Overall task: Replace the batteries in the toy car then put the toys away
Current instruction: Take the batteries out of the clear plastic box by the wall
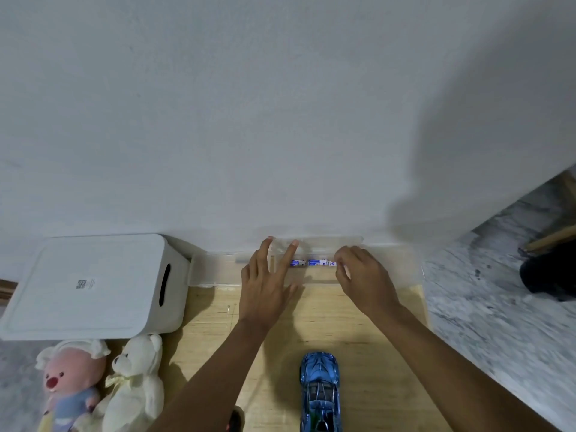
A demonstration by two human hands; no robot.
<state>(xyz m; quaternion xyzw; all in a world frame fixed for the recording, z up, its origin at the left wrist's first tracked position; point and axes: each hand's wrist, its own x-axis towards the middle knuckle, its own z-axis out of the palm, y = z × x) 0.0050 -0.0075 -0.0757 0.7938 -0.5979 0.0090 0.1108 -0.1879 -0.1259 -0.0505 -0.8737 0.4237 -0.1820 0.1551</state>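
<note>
A blue toy car stands on the wooden board near the bottom edge, between my forearms. Against the wall lies a clear plastic box with a row of blue-and-white batteries inside. My left hand rests flat on the box's left part, fingers spread, holding nothing. My right hand has its fingers curled and its fingertips pinched on the battery at the right end of the row. Two plush toys lie at the bottom left: a pink one and a cream bear.
A white lidded storage bin with a handle slot stands at the left against the wall. The wooden board ends at the right in grey marbled floor. A dark object sits at the far right.
</note>
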